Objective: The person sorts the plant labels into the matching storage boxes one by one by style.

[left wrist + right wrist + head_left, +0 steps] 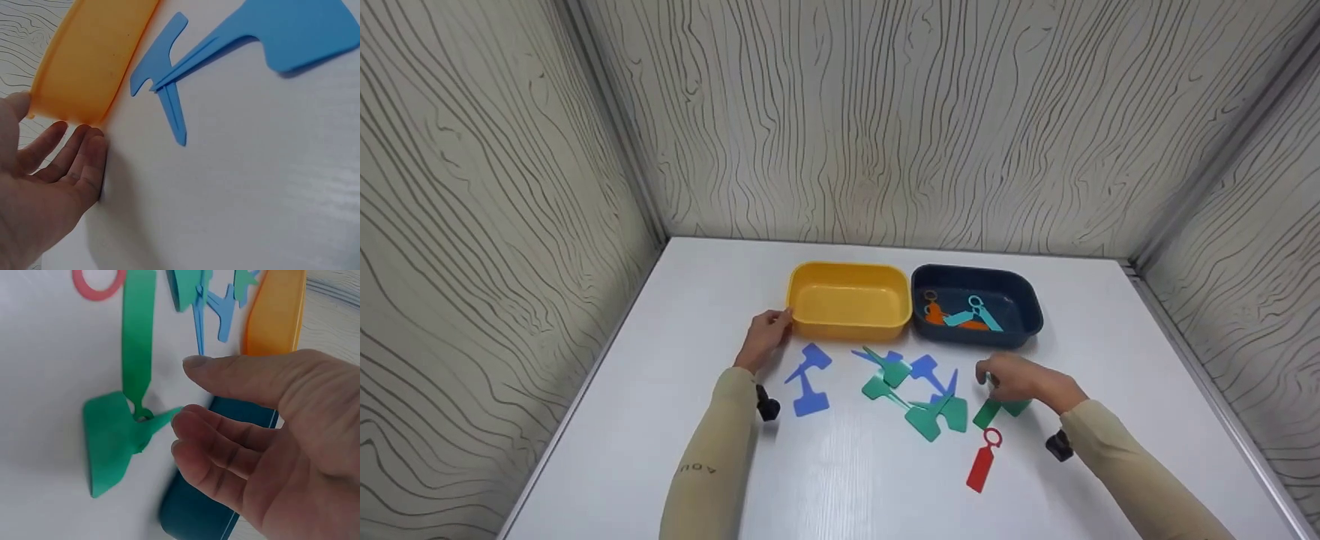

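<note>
My left hand (766, 334) rests its fingertips against the near left corner of a yellow plastic bin (851, 331). In the left wrist view its thumb lies at the bin's rim, with the other fingers loosely bent along the wall. Two blue T-shaped plant labels (315, 34) lie crossed beside that hand. Above the table at the right, my right hand (1012, 377) has its thumb apart from its fingers. Its fingertips are right at the pointed end of a green T-shaped plant label (107, 444), which overlaps a green ring-ended tag (138, 337).
A navy bin (975, 337) stands right of the yellow one, with orange and turquoise tags (988, 318) inside. Several green (922, 422) and blue plant labels (924, 367) lie mixed mid-table. A red ring-ended tag (980, 469) lies nearer the front. Patterned panels (855, 127) enclose the table.
</note>
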`<state>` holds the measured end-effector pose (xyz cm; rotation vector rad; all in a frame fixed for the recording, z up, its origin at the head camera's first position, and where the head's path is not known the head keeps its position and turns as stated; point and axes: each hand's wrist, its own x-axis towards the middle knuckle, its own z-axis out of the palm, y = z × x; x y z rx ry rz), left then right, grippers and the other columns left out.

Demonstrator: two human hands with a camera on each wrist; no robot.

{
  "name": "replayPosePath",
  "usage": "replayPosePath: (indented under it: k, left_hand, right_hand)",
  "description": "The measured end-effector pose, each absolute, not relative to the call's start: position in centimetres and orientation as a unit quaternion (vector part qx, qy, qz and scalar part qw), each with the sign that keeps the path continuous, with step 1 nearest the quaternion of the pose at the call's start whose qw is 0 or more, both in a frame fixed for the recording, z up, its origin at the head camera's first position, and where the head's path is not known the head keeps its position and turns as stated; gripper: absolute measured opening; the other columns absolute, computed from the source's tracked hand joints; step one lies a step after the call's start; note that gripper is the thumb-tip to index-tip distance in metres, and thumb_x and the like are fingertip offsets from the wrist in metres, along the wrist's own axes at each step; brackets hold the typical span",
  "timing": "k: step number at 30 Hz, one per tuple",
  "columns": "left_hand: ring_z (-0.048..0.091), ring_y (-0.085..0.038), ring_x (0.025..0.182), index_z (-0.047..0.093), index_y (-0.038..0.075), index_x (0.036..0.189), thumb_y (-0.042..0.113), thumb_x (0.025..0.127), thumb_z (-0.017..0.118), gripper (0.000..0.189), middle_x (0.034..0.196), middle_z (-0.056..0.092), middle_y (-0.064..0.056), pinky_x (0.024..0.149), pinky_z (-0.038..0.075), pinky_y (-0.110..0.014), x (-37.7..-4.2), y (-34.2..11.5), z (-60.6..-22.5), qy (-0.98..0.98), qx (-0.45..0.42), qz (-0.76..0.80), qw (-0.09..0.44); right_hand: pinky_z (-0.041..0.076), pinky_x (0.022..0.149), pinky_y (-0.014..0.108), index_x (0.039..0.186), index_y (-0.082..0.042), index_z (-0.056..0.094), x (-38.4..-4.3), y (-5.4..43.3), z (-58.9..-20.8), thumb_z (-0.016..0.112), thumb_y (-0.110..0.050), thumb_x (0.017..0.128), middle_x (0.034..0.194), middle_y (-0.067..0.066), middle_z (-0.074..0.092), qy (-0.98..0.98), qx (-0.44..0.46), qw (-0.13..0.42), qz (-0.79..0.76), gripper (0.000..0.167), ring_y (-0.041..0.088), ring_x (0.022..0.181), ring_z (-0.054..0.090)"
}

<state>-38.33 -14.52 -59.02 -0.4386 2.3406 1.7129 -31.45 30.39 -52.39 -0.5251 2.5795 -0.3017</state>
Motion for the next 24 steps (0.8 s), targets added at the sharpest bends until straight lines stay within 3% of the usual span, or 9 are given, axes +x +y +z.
replayPosePath:
  k: [6, 11, 16, 19, 24]
  left_hand:
    - [0.056, -0.022, 0.104, 0.058, 0.012, 0.128, 0.055, 0.096, 0.053, 0.054, 0.11, 0.063, -0.005, 0.103, 0.044, -0.039, -38.2, -14.5, -59.0, 0.795, -0.157, 0.576, 0.105]
    - [0.056, -0.022, 0.104, 0.058, 0.013, 0.128, 0.055, 0.096, 0.053, 0.054, 0.11, 0.064, -0.005, 0.103, 0.044, -0.039, -38.3, -14.5, -58.9, 0.792, -0.156, 0.58, 0.109]
    - [0.056, -0.022, 0.105, 0.058, 0.01, 0.129, 0.055, 0.096, 0.052, 0.056, 0.112, 0.064, -0.006, 0.103, 0.044, -0.039, -38.4, -14.5, -58.9, 0.797, -0.146, 0.576, 0.106]
    - [0.055, -0.022, 0.106, 0.058, 0.01, 0.128, 0.054, 0.096, 0.052, 0.055, 0.113, 0.064, -0.006, 0.104, 0.044, -0.04, -38.3, -14.6, -58.8, 0.798, -0.144, 0.576, 0.101]
    - [0.057, -0.022, 0.099, 0.06, 0.007, 0.124, 0.05, 0.097, 0.053, 0.051, 0.11, 0.064, -0.01, 0.095, 0.047, -0.035, -37.9, -14.5, -58.8, 0.793, -0.128, 0.59, 0.089]
  right_hand:
    - [0.052, 0.079, 0.04, 0.107, -0.016, 0.066, -30.2, 30.2, -53.2, 0.074, -0.01, 0.085, 0.101, 0.004, 0.057, 0.939, -0.187, 0.271, -0.094, 0.024, 0.022, 0.092, 0.05]
    - [0.051, 0.087, 0.048, 0.108, -0.019, 0.066, -29.9, 29.9, -53.5, 0.075, -0.009, 0.083, 0.102, 0.005, 0.055, 0.941, -0.182, 0.275, -0.074, 0.028, 0.023, 0.095, 0.051]
    - [0.047, 0.096, 0.058, 0.109, -0.021, 0.065, -29.7, 29.9, -53.8, 0.076, -0.01, 0.083, 0.123, 0.013, 0.056, 0.941, -0.183, 0.275, -0.069, 0.03, 0.028, 0.107, 0.052]
    - [0.048, 0.094, 0.058, 0.108, -0.022, 0.065, -29.6, 30.0, -53.9, 0.076, -0.01, 0.083, 0.13, 0.016, 0.054, 0.94, -0.182, 0.277, -0.081, 0.029, 0.029, 0.11, 0.051]
    - [0.053, 0.084, 0.047, 0.104, -0.023, 0.065, -29.6, 30.3, -54.2, 0.075, -0.008, 0.083, 0.113, 0.009, 0.053, 0.936, -0.178, 0.286, -0.099, 0.027, 0.023, 0.099, 0.052]
